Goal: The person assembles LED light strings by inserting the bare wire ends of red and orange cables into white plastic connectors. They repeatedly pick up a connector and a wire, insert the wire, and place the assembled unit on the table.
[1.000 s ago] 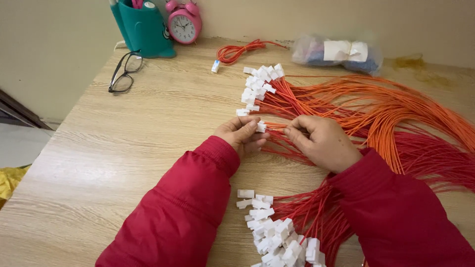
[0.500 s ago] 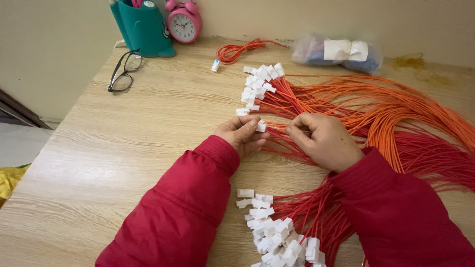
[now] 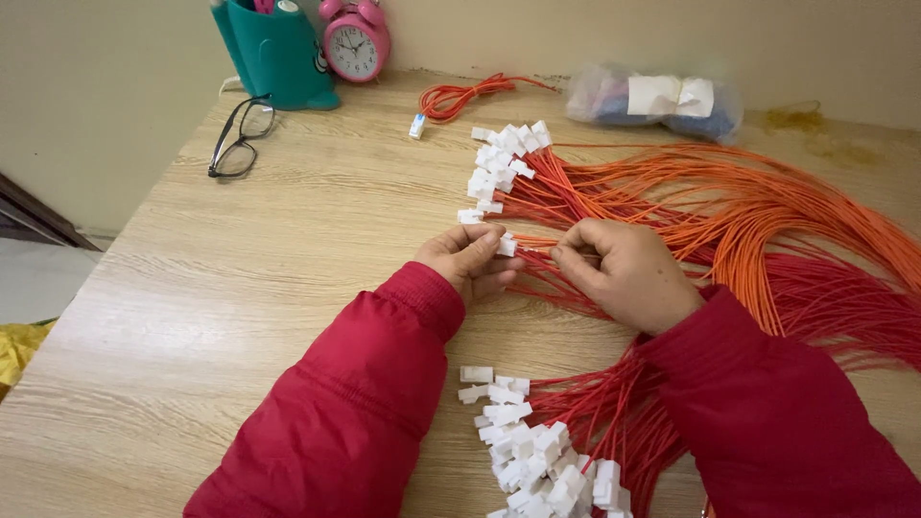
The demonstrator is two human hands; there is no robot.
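My left hand [image 3: 468, 259] pinches a small white plastic connector [image 3: 507, 247] between thumb and fingers at the middle of the wooden table [image 3: 288, 249]. My right hand [image 3: 624, 273] grips the thin red wires [image 3: 537, 246] that run into that connector. Both arms wear red sleeves. Beyond the hands lies a bundle of orange and red wires [image 3: 729, 211] tipped with white connectors [image 3: 499, 163]. Close to me, a second bunch of red wires ends in several white connectors [image 3: 528, 446].
Black glasses [image 3: 238, 144] lie at the left back. A teal holder [image 3: 276, 53] and a pink alarm clock [image 3: 355, 40] stand against the wall. A coiled red wire with one connector [image 3: 451, 98] and a clear plastic bag [image 3: 657, 98] lie at the back.
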